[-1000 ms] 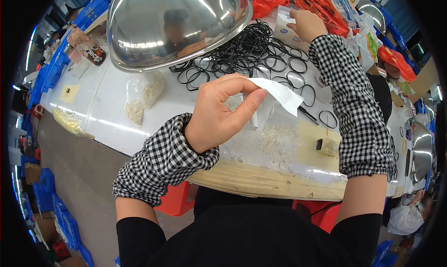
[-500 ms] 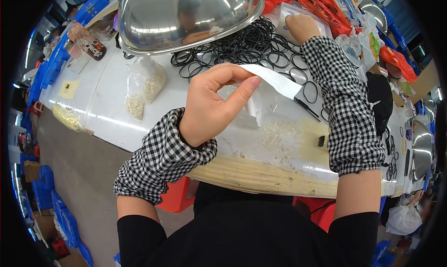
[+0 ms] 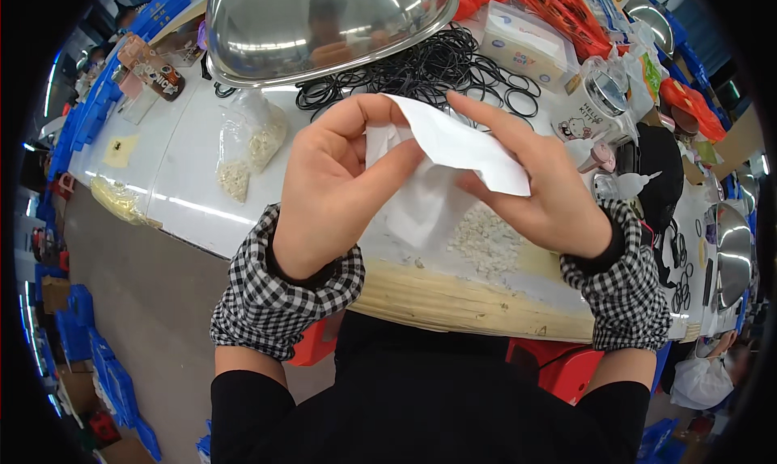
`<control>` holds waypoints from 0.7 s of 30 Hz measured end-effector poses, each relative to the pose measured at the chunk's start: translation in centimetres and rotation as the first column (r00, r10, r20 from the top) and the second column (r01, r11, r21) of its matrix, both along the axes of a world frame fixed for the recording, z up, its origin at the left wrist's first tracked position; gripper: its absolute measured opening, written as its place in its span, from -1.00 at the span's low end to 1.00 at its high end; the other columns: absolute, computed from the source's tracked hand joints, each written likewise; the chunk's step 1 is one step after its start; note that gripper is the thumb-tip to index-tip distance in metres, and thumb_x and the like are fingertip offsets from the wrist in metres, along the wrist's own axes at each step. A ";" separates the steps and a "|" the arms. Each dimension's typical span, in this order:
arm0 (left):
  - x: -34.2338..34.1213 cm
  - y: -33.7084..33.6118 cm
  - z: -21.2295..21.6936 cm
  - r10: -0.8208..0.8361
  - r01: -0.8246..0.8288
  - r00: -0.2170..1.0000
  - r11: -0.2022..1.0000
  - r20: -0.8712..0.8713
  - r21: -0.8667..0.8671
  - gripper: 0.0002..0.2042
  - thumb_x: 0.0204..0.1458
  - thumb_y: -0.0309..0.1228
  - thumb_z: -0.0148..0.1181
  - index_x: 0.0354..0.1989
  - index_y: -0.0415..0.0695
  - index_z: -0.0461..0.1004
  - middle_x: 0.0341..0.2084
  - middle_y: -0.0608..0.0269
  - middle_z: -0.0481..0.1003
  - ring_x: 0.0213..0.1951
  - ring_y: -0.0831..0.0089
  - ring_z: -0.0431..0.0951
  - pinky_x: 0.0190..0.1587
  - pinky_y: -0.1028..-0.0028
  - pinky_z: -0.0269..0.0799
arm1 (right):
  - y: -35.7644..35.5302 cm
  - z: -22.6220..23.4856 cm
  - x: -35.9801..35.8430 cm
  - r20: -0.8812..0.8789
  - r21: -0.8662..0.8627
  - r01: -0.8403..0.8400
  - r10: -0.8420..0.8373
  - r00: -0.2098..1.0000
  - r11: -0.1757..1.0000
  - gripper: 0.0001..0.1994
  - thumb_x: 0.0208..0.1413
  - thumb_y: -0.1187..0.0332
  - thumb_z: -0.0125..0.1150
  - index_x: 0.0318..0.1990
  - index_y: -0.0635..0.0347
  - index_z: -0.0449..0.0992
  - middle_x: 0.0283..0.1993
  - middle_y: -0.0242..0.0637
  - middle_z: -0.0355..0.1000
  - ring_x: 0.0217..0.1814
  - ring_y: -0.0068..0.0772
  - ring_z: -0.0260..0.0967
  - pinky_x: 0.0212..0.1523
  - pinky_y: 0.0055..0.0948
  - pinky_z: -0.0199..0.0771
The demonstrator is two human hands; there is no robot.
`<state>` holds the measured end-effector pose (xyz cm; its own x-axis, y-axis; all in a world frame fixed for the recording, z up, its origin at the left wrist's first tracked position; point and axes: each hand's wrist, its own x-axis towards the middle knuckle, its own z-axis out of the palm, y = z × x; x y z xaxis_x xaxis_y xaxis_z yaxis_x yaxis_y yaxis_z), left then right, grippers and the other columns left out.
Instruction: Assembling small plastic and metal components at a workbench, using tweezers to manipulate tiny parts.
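White worktable crowded; left hand and right hand pinch what looks like a paper sheet.

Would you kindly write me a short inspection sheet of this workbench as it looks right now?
Surface: white table with a bare wooden front edge.
Job's things: small white bag held up above the table; heap of small white pellets beneath it.
Clutter: large steel bowl, pile of black rubber rings, clear bag of pellets, white box, red bags.
Hands: left hand and right hand both pinch the white bag.
Cables: nothing seen.
Surroundings: blue crates on the floor, more steel bowls at the right.
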<state>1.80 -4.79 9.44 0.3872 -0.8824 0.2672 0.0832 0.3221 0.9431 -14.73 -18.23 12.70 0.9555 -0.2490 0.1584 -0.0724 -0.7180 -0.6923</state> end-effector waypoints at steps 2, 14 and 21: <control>-0.3 0.8 0.1 -0.102 0.112 0.983 0.992 -0.150 0.054 -0.76 0.04 -0.59 0.08 -0.10 -0.36 0.37 -0.16 0.13 0.46 -0.17 0.56 0.48 -0.16 0.63 0.41 | 0.7 -0.7 -1.8 0.067 0.213 0.074 -0.090 0.994 0.974 -0.59 0.17 0.41 -0.06 0.17 0.33 0.24 0.04 -0.18 0.37 0.00 -0.46 0.34 0.04 -0.51 0.26; -2.7 7.7 -3.7 -0.302 0.356 0.925 0.901 -0.232 0.248 -0.54 -0.11 -0.52 0.32 0.03 -0.29 0.40 -0.11 0.06 0.48 -0.05 0.35 0.47 0.02 0.44 0.33 | 5.2 -3.9 -8.6 0.250 0.210 0.276 -0.325 0.912 0.938 -0.79 0.11 0.31 0.12 -0.42 0.26 0.55 -0.40 -0.26 0.41 -0.36 -0.36 0.30 -0.09 -0.34 0.28; -2.7 6.9 -1.7 -0.462 0.328 0.760 0.880 0.457 0.345 -0.74 -0.15 -0.45 0.38 -0.26 -0.25 0.53 -0.25 0.12 0.40 -0.19 0.36 0.42 -0.12 0.51 0.30 | 5.8 -3.4 -10.4 0.401 0.171 0.054 -0.120 0.908 0.984 -0.65 0.06 0.20 0.19 -0.67 0.22 0.43 -0.28 -0.09 0.53 -0.31 -0.25 0.45 -0.03 -0.13 0.32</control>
